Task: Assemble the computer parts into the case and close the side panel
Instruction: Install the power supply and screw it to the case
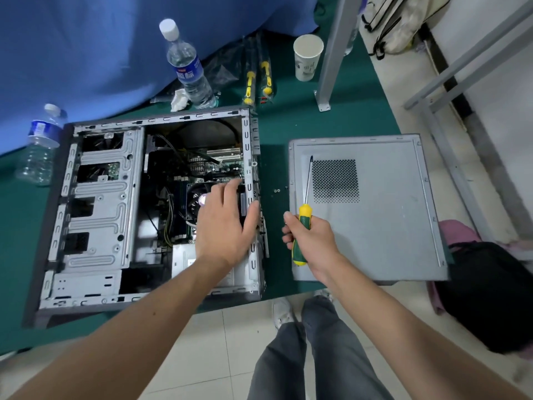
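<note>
the open computer case (95,209) lies at nine o'clock on the green mat (277,125), the side panel (383,226) flat at three o'clock. the left hand (225,223), fingers spread wide, rests over the case's right edge. the right hand (311,241) grips a yellow-green screwdriver (302,220), its tip pointing toward twelve.

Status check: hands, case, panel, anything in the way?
Left hand open over the case interior. Right hand grips screwdriver. Side panel off, flat beside case. Nothing blocking.

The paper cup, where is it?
In the head view the paper cup stands at the top on the green mat, right of the yellow-handled tools and beside a grey metal leg.
</note>
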